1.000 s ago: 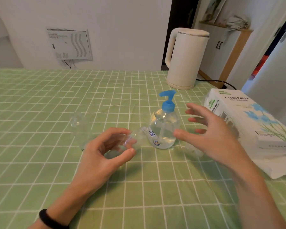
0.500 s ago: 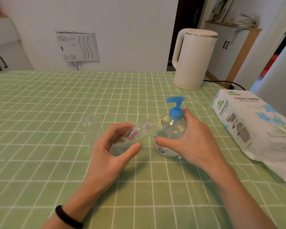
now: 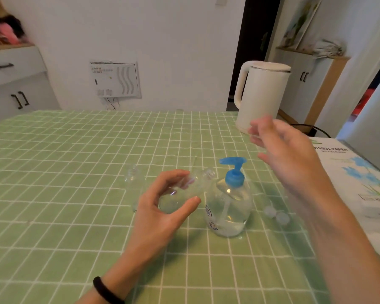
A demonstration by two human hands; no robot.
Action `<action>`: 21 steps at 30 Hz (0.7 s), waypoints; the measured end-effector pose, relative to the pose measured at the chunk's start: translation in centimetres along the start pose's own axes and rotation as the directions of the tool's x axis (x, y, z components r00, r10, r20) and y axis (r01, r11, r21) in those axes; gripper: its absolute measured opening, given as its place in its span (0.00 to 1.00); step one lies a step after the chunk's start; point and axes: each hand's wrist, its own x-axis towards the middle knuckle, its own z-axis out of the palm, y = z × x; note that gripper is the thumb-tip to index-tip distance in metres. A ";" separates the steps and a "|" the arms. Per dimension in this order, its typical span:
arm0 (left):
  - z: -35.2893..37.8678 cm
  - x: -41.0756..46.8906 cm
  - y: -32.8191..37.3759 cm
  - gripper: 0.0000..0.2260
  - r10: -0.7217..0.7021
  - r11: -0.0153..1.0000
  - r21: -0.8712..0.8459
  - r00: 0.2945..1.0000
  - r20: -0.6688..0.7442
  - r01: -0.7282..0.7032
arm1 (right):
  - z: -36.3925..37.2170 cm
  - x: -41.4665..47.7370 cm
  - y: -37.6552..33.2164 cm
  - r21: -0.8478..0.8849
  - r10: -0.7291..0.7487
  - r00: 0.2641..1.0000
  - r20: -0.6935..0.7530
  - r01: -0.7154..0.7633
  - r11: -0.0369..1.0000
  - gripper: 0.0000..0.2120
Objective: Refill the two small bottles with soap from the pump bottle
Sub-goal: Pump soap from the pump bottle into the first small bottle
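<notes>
A clear pump bottle (image 3: 228, 207) with a blue pump head stands upright on the green checked tablecloth, partly filled with clear soap. My left hand (image 3: 162, 207) grips a small clear bottle (image 3: 191, 185), tilted so its open neck points toward the blue spout. A second small clear bottle (image 3: 133, 183) stands upright just left of that hand. My right hand (image 3: 287, 150) hovers blurred above and to the right of the pump head, fingers spread and touching nothing. Two small clear caps (image 3: 275, 215) lie on the cloth right of the pump bottle.
A white electric kettle (image 3: 261, 95) stands at the table's far right with its black cable trailing off. A white tissue paper pack (image 3: 355, 178) lies along the right edge. The green tablecloth (image 3: 64, 172) stretches to the left.
My right hand has let go of the pump bottle's body and risen above and right of the pump head. The left hand keeps holding the tilted small bottle.
</notes>
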 end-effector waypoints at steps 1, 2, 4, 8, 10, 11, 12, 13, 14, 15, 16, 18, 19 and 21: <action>0.1 0.3 0.1 0.20 0.012 1.000 0.004 1.000 -0.005 -0.012 | 0.4 0.7 -0.5 -0.011 -0.015 1.000 -0.023 0.015 1.000 0.31; 0.1 0.5 0.3 0.20 0.022 1.000 0.006 1.000 -0.013 -0.022 | 1.0 1.4 -1.0 -0.045 -0.031 0.999 -0.020 0.031 0.999 0.31; 0.2 0.8 0.5 0.20 0.033 0.999 0.002 0.999 -0.026 -0.033 | 2.2 2.4 -1.5 -0.139 -0.050 0.998 0.044 0.055 0.989 0.32; 0.4 1.0 0.7 0.20 0.036 0.999 0.001 0.999 -0.023 -0.036 | 3.9 3.4 -1.7 -0.326 0.004 0.980 0.197 0.062 0.943 0.22; 0.4 1.0 0.8 0.19 0.030 1.000 -0.002 0.999 -0.016 -0.030 | 4.2 3.7 -1.4 -0.378 0.074 0.967 0.244 0.025 0.925 0.18; 0.4 1.1 0.8 0.19 0.029 1.000 -0.007 0.999 -0.016 -0.029 | 4.3 3.8 -1.2 -0.371 0.117 0.956 0.269 -0.009 0.929 0.18; 0.4 1.1 0.8 0.19 0.030 0.999 -0.011 0.999 -0.017 -0.030 | 4.3 3.9 -0.9 -0.354 0.159 0.943 0.293 -0.048 0.934 0.18; 0.5 1.1 0.9 0.19 0.032 0.999 -0.013 0.999 -0.016 -0.032 | 4.4 3.9 -0.7 -0.342 0.197 0.931 0.309 -0.085 0.936 0.18; 0.5 1.2 0.9 0.19 0.033 0.999 -0.014 0.999 -0.012 -0.033 | 4.4 4.0 -0.6 -0.336 0.226 0.921 0.318 -0.113 0.935 0.18; 0.5 1.3 1.0 0.18 0.034 0.999 -0.014 0.999 -0.006 -0.034 | 4.4 4.1 -0.5 -0.336 0.245 0.914 0.324 -0.131 0.933 0.18; 0.5 1.4 1.1 0.18 0.035 0.999 -0.012 0.999 0.003 -0.035 | 4.4 4.1 -0.5 -0.339 0.257 0.908 0.329 -0.140 0.930 0.18; 0.4 1.7 1.3 0.18 0.039 0.999 -0.005 0.999 0.029 -0.039 | 4.5 4.3 -0.6 -0.362 0.281 0.895 0.347 -0.149 0.920 0.19; 0.3 1.9 1.4 0.18 0.043 0.999 -0.003 0.998 0.041 -0.043 | 4.5 4.4 -0.7 -0.391 0.287 0.887 0.362 -0.136 0.911 0.19; 0.1 2.5 1.6 0.19 0.053 0.999 0.001 0.997 0.059 -0.053 | 4.6 4.5 -1.0 -0.448 0.296 0.873 0.387 -0.102 0.888 0.20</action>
